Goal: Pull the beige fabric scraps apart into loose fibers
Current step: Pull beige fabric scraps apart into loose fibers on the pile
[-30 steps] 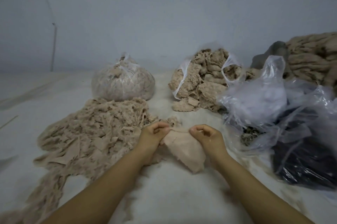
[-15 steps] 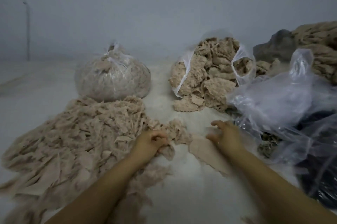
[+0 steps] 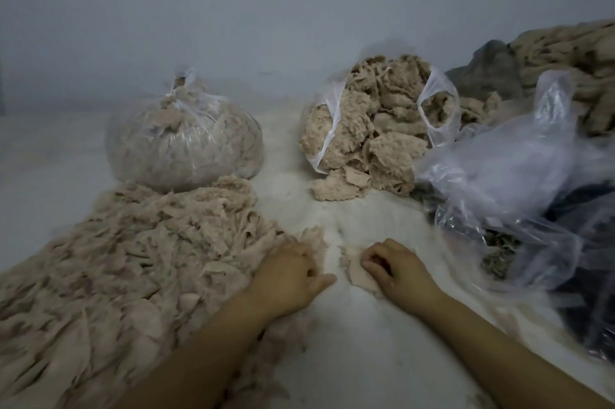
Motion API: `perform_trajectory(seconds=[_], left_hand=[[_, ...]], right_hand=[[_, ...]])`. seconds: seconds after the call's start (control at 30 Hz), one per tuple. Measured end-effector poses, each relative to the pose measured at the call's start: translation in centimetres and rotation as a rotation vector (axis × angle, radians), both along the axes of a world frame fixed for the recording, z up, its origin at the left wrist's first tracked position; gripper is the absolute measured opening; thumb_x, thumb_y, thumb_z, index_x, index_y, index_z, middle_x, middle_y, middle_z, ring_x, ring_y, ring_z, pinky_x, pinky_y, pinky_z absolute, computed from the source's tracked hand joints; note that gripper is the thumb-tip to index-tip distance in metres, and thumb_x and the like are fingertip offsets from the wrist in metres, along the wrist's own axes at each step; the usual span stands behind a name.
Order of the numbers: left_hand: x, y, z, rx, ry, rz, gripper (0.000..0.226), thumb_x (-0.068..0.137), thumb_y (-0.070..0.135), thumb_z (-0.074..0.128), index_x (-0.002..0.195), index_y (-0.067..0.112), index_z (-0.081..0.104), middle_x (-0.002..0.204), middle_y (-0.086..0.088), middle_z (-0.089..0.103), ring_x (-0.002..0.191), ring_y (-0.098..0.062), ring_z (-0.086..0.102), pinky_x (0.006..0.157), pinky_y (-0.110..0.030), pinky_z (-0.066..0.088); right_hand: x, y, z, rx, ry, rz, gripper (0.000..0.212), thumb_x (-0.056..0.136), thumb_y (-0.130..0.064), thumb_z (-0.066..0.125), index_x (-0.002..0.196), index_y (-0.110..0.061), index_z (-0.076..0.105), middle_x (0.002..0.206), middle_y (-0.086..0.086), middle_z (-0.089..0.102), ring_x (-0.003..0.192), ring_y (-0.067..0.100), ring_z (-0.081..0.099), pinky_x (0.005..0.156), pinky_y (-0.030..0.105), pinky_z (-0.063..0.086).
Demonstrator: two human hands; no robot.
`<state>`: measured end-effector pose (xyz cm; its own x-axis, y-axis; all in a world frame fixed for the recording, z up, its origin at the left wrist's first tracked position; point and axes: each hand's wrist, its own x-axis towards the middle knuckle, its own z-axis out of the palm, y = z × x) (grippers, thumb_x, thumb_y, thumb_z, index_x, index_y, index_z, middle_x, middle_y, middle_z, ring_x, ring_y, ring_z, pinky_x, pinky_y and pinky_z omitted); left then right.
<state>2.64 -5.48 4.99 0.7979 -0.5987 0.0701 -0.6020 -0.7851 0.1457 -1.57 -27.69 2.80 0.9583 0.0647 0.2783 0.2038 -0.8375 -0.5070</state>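
Left of the small beige fabric scrap (image 3: 357, 270), a wide heap of pulled beige fibres (image 3: 139, 258) spreads. Left hand (image 3: 289, 275) rests, fingers curled, on the heap's edge. Right hand (image 3: 397, 267) pinches the scrap. Risk: one-handed pulling drags it, untorn.

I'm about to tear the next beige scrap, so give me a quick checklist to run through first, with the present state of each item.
1. Right hand on a scrap: ok, fingers curled on it.
2. Left hand on the same scrap: not ok, it rests on the edge of the pulled pile, apart from the scrap.
3. Scrap lifted off the white surface: not ok, it lies flat.
4. More scraps ready: ok, the open bag is full.
5. Tied bag shut: ok.
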Motion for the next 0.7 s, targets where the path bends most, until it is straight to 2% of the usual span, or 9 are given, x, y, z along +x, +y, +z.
perform_trajectory(seconds=[0.03,0.07,0.1,0.17,0.23,0.33,0.43,0.53,0.7], left_hand=[[-0.2,0.7,0.3,-0.025,-0.039,0.026,0.047,0.093,0.054,0.042,0.073,0.015,0.058,0.084,0.002,0.052,0.084,-0.014,0.046,0.086,-0.03,0.038],[-0.4,1.0,0.5,-0.051,-0.075,0.044,0.045,0.094,0.051,0.044,0.067,0.016,0.053,0.074,0.003,0.048,0.076,-0.015,0.045,0.083,-0.031,0.04],[-0.6,0.9,0.6,-0.099,-0.103,0.045,0.041,0.094,0.046,0.046,0.068,0.015,0.054,0.073,0.003,0.049,0.074,-0.016,0.046,0.082,-0.033,0.042],[-1.0,-0.7,0.8,-0.203,-0.104,0.021,0.029,0.092,0.04,0.051,0.093,0.014,0.065,0.094,-0.001,0.056,0.089,-0.018,0.052,0.084,-0.034,0.042],[-1.1,-3.1,0.6,-0.208,-0.028,0.01,0.033,0.092,0.037,0.053,0.115,0.014,0.061,0.112,-0.002,0.05,0.102,-0.019,0.051,0.084,-0.029,0.04],[-0.7,-5.4,-0.2,-0.173,0.064,0.042,0.024,0.096,0.02,0.05,0.111,0.007,0.062,0.111,-0.006,0.046,0.106,-0.022,0.051,0.077,-0.019,0.033],[0.4,-4.6,-0.2,-0.123,0.002,0.128,0.024,0.093,0.006,0.045,0.11,0.005,0.062,0.117,-0.012,0.051,0.105,-0.026,0.054,0.085,-0.027,0.042],[1.4,-3.0,1.1,-0.133,-0.02,0.201,0.022,0.091,0.005,0.048,0.107,0.005,0.063,0.113,-0.014,0.053,0.1,-0.029,0.057,0.084,-0.034,0.045],[1.2,-1.7,1.5,-0.088,-0.047,0.224,0.017,0.091,0.007,0.049,0.1,0.001,0.062,0.11,-0.014,0.053,0.099,-0.028,0.055,0.076,-0.027,0.036]], right_hand=[[0.2,0.0,0.1,-0.002,-0.002,0.027,0.008,0.092,-0.018,0.06,0.094,-0.015,0.067,0.086,-0.002,0.055,0.081,0.011,0.049,0.07,0.016,0.033],[0.3,-0.1,0.2,-0.005,0.001,0.054,0.007,0.091,-0.018,0.061,0.093,-0.014,0.067,0.086,-0.002,0.055,0.079,0.01,0.049,0.069,0.016,0.034],[0.4,-0.2,0.4,-0.007,0.006,0.078,0.007,0.091,-0.017,0.062,0.093,-0.014,0.067,0.086,-0.001,0.055,0.079,0.01,0.05,0.07,0.016,0.035],[0.6,-0.5,0.6,-0.007,0.014,0.119,0.006,0.09,-0.017,0.064,0.093,-0.014,0.068,0.088,0.002,0.057,0.078,0.008,0.05,0.07,0.012,0.035],[0.5,-0.7,0.7,-0.014,0.018,0.159,0.006,0.089,-0.017,0.065,0.092,-0.013,0.069,0.088,0.003,0.058,0.077,0.008,0.051,0.071,0.008,0.034],[0.3,-1.2,0.6,-0.02,0.004,0.205,0.007,0.089,-0.015,0.065,0.093,-0.011,0.069,0.089,0.006,0.059,0.078,0.009,0.052,0.073,0.009,0.036],[0.1,-1.7,0.4,-0.015,-0.008,0.206,0.01,0.091,-0.014,0.062,0.097,-0.01,0.069,0.092,0.004,0.059,0.084,0.01,0.052,0.079,0.017,0.041],[0.2,-1.8,0.2,-0.029,-0.021,0.228,0.01,0.092,-0.01,0.059,0.097,-0.008,0.068,0.092,0.0,0.055,0.085,0.01,0.051,0.081,0.021,0.042],[0.6,-1.8,0.1,-0.046,-0.015,0.233,0.011,0.092,-0.008,0.057,0.097,-0.008,0.067,0.092,-0.002,0.052,0.086,0.011,0.051,0.08,0.018,0.04]])
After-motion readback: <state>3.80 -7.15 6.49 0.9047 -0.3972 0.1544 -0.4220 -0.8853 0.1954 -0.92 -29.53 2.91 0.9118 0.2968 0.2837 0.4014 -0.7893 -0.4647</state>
